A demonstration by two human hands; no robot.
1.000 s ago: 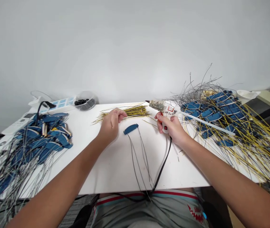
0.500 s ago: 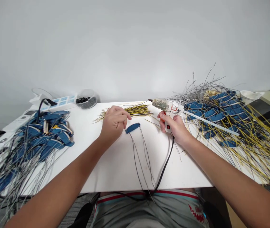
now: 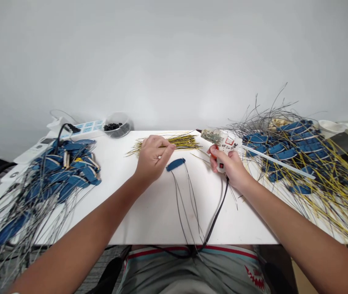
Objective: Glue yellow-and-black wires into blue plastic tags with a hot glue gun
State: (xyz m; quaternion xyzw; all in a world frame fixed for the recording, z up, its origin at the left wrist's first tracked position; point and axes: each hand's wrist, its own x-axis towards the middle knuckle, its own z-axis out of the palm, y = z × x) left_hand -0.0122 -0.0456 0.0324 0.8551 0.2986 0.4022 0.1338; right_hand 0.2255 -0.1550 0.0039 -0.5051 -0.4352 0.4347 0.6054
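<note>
**Right hand (image 3: 224, 163) on the glue gun (image 3: 221, 141), left hand (image 3: 152, 161) at the yellow wires (image 3: 180, 142)**

The right hand's fingers (image 3: 219, 157) wrap firmly around the gun's handle. Its nozzle points left toward the upper centre of the frame, and a glue stick (image 3: 279, 163) juts out the back over the heap on the right. A black cord (image 3: 218, 214) drops from the gun to the table's near edge.

The left hand's fingers (image 3: 161, 149) are curled, with thumb and forefinger close together just above the loose yellow wires. Whether they pinch a wire, I cannot tell.

Between the hands, a single blue connector (image 3: 175, 164) lies on the white table (image 3: 149, 216), just right of the left hand, trailing dark wires toward the near edge. No yellow wire shows on it.

At the left of the frame, the heap of connectors (image 3: 60, 173) shows only dark wires. The heap at the right (image 3: 287, 153) shows dark and yellow wires together. So far, some connectors carry yellow and others do not, and a bundle of yellow wires lies unused at upper centre.
</note>
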